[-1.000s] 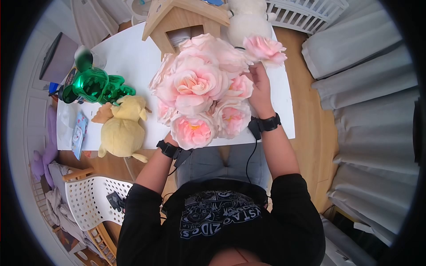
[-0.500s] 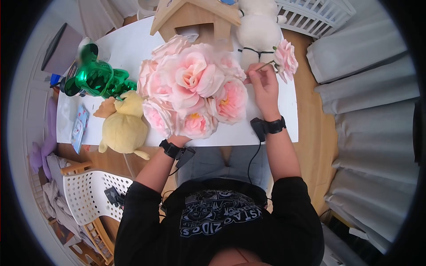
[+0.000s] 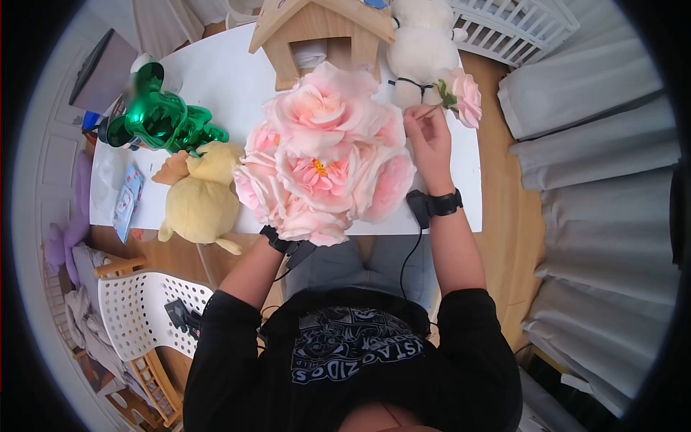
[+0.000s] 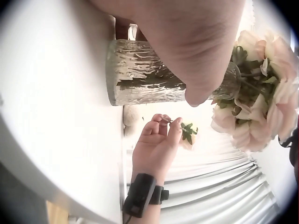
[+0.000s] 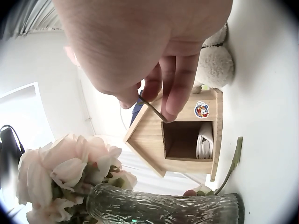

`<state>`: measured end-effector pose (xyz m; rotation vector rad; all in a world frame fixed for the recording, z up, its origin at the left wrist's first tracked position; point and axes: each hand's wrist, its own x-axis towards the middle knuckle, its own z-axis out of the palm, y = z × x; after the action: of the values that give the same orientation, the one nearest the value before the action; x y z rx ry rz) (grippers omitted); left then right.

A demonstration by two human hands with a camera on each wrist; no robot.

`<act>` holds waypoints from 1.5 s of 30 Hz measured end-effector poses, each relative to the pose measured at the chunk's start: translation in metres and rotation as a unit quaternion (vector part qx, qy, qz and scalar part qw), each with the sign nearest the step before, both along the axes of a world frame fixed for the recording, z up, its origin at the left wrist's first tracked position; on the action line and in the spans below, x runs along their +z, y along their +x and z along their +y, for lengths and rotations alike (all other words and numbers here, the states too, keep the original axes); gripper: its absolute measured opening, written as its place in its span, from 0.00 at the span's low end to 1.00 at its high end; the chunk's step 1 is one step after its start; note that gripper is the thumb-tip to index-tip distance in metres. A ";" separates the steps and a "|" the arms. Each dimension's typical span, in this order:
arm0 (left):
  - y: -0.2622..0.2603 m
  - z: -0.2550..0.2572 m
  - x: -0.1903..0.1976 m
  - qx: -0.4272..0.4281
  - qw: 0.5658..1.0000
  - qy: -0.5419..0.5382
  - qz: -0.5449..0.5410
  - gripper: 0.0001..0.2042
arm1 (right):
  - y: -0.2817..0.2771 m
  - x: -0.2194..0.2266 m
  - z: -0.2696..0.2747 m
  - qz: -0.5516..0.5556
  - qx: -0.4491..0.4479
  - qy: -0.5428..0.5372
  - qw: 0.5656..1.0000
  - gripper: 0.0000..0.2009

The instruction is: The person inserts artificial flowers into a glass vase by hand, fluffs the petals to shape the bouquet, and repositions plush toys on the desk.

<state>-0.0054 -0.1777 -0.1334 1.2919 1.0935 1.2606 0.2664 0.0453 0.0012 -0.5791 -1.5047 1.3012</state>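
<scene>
A textured clear glass vase (image 4: 140, 91) stands on the white table, full of large pale pink roses (image 3: 324, 169). My left hand (image 4: 191, 42) grips the vase around its side, thumb across the glass; in the head view the blooms hide that hand. To the right of the bunch, my right hand (image 3: 432, 144) pinches the short stem (image 5: 153, 109) of a single pink rose (image 3: 469, 99) between thumb and fingertips. This rose is held apart from the bunch, its head pointing right. Another green stem (image 5: 229, 173) lies on the table behind the vase.
A wooden toy house (image 3: 327, 36) stands behind the roses, with a white plush toy (image 3: 421, 47) beside it. At the left are a shiny green figure (image 3: 158, 119), a yellow plush toy (image 3: 201, 205) and a blue packet (image 3: 128, 201). The table's front edge is close to the body.
My right hand has carried the single rose rightward, away from the bunch, and its head has tipped sideways. The bunch has turned, so different blooms face up.
</scene>
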 end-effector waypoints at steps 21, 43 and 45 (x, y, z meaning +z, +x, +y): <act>0.025 0.033 0.017 0.113 0.902 0.081 0.409 0.18 | 0.006 -0.047 0.014 -0.086 0.065 0.076 0.991 0.20; 0.127 0.026 0.277 0.280 0.730 0.228 0.580 0.34 | 0.027 0.093 -0.051 0.205 -0.035 0.196 0.958 0.14; 0.125 0.034 0.265 0.298 0.737 0.241 0.557 0.32 | 0.023 0.122 -0.061 0.195 0.088 0.316 0.924 0.07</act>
<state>0.1200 -0.1442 0.1315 2.3568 2.2638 1.2090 0.2896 -0.0160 0.1234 0.2283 -1.5400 0.9056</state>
